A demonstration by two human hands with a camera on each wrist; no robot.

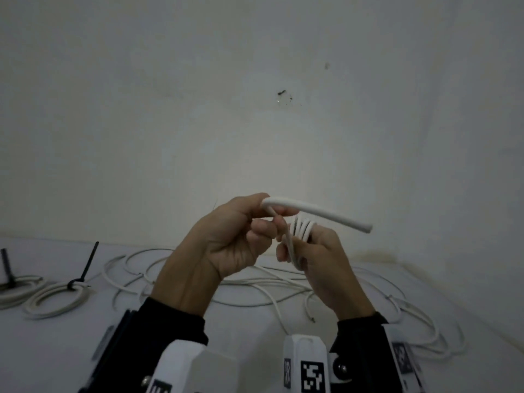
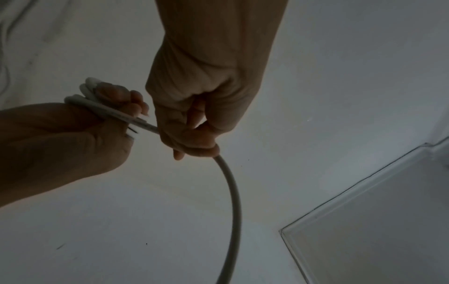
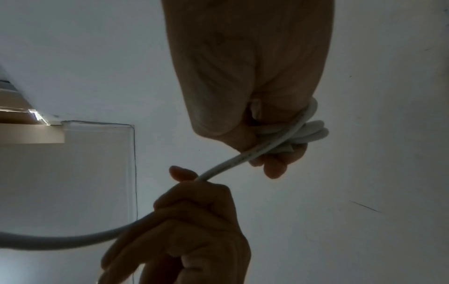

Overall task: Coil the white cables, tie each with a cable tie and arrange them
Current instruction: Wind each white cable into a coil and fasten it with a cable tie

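Both hands are raised above the table. My left hand (image 1: pixel 249 225) grips a thick white cable (image 1: pixel 317 212), which bends over the fist and runs right to a free end. My right hand (image 1: pixel 309 256) holds several turns of this cable, a small coil (image 1: pixel 303 229) wound around its fingers. In the left wrist view, my left hand (image 2: pixel 194 126) clenches the cable (image 2: pixel 234 201), and a taut stretch runs to the coil (image 2: pixel 85 92) on the right hand (image 2: pixel 60 138). The right wrist view shows the coil (image 3: pixel 312 132) on my right hand (image 3: pixel 262 123) and the left hand (image 3: pixel 192 217) below.
Loose white cables (image 1: pixel 255 282) sprawl over the white table (image 1: pixel 85 350) beneath my hands and out to the right. At the left lie two coiled cables (image 1: pixel 54 300) (image 1: pixel 17 290), each bound with a black cable tie (image 1: pixel 88 262) whose tail sticks up. A bare wall stands behind.
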